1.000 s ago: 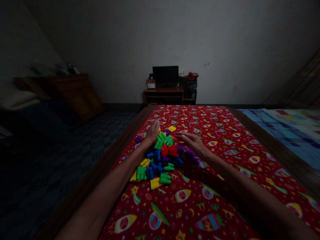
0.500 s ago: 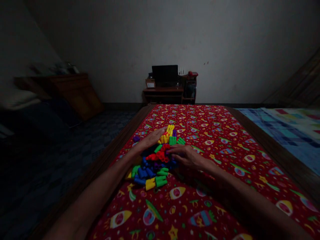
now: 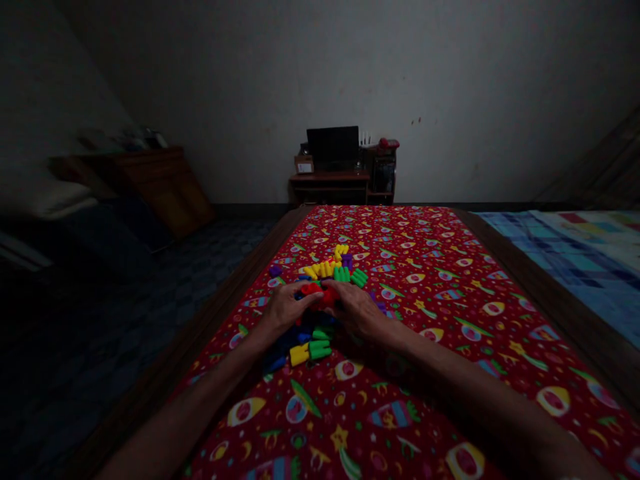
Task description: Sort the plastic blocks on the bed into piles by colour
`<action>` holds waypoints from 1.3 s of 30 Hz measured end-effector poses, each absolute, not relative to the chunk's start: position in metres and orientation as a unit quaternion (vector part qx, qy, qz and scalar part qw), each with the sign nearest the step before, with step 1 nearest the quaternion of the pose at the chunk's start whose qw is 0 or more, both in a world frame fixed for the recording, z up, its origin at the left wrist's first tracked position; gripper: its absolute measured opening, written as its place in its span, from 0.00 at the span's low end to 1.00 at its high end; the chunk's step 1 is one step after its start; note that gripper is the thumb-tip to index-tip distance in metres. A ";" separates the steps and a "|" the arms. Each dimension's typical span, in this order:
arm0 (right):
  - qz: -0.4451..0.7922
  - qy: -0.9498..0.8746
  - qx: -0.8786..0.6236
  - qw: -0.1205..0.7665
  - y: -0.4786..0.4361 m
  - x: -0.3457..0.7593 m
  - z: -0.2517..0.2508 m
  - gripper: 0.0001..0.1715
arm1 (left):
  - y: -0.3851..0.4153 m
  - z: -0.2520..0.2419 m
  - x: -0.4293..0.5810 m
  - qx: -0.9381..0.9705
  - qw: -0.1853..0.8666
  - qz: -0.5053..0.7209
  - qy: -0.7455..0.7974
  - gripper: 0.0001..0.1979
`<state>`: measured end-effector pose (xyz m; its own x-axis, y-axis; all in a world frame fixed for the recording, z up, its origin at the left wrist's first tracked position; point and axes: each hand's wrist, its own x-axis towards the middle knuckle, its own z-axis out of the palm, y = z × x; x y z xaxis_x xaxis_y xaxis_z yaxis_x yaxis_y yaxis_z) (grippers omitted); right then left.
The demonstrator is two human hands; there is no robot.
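Note:
Both hands meet over a pile of plastic building blocks on the red cloth. My left hand (image 3: 285, 308) is closed on a red building block (image 3: 312, 289), thumb along its near side. Against it, my right hand (image 3: 357, 308) grips another red block (image 3: 329, 297), its fingers partly covering it. Just beyond the hands lie yellow blocks (image 3: 325, 269), green blocks (image 3: 342, 274) and a purple block (image 3: 347, 261). Nearer to me are a yellow block (image 3: 299, 355), a green block (image 3: 319, 349) and several blue ones, partly hidden by my left hand.
The red printed cloth (image 3: 400, 373) covers a long table with dark wooden edges (image 3: 493, 267). A lone purple block (image 3: 275, 271) lies near the left edge. Beyond stands a desk with a monitor (image 3: 333, 147); a bed with a checked blue sheet (image 3: 525, 253) is on the right.
My left hand has drawn back from the yellow blocks toward me. My right hand has shifted slightly left, and the two now come together on red blocks. The view has tilted a little.

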<state>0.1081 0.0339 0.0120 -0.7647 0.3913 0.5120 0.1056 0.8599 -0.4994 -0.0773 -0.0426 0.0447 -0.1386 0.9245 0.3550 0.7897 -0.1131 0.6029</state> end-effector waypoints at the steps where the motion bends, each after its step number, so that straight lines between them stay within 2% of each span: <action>1: 0.231 -0.912 -0.147 0.305 0.034 0.107 0.013 0.25 | -0.042 0.046 -0.075 0.643 0.106 0.378 0.658 0.17; 4: 0.250 -0.914 -0.172 0.269 0.040 0.108 0.015 0.19 | -0.042 0.049 -0.074 0.614 0.101 0.433 0.653 0.19; 7: 0.252 -0.904 -0.210 0.274 0.047 0.114 0.015 0.22 | -0.038 0.048 -0.084 0.562 0.102 0.457 0.682 0.22; 10: 0.289 -0.872 -0.234 0.318 0.054 0.116 0.012 0.25 | -0.034 0.047 -0.097 0.583 0.099 0.387 0.707 0.23; 14: 0.399 -0.809 -0.229 0.366 0.058 0.107 0.012 0.19 | -0.036 0.048 -0.091 0.661 -0.019 0.332 0.672 0.24; 17: 0.518 -0.745 -0.194 0.373 0.056 0.097 0.013 0.23 | -0.038 0.046 -0.071 0.688 0.024 0.304 0.659 0.23; 19: 0.559 -0.722 -0.174 0.367 0.054 0.095 0.015 0.25 | -0.037 0.044 -0.059 0.686 0.067 0.283 0.666 0.18; 21: 0.542 -0.735 -0.186 0.363 0.054 0.097 0.015 0.26 | -0.036 0.044 -0.056 0.681 0.069 0.282 0.672 0.14; 24: 0.427 -0.793 -0.250 0.354 0.060 0.107 0.017 0.25 | -0.035 0.045 -0.073 0.676 0.002 0.307 0.670 0.14; 26: 0.355 -0.814 -0.287 0.359 0.068 0.116 0.020 0.23 | -0.040 0.043 -0.098 0.662 -0.040 0.317 0.678 0.16; 29: 0.310 -0.814 -0.301 0.388 0.084 0.128 0.023 0.20 | -0.055 0.027 -0.137 0.606 -0.050 0.316 0.728 0.23; 33: 0.287 -0.819 -0.323 0.377 0.106 0.140 0.016 0.22 | -0.072 -0.010 -0.161 0.516 0.046 0.329 0.790 0.32; 39: 0.321 -0.772 -0.373 0.402 0.130 0.150 -0.009 0.23 | -0.046 -0.026 -0.111 0.543 0.167 0.427 0.703 0.33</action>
<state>0.1500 0.1301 -0.0095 -0.3982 0.8345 0.3810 0.3178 0.5151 -0.7961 -0.1110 -0.0464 -0.0255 -0.3542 0.9068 0.2287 0.6210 0.0452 0.7825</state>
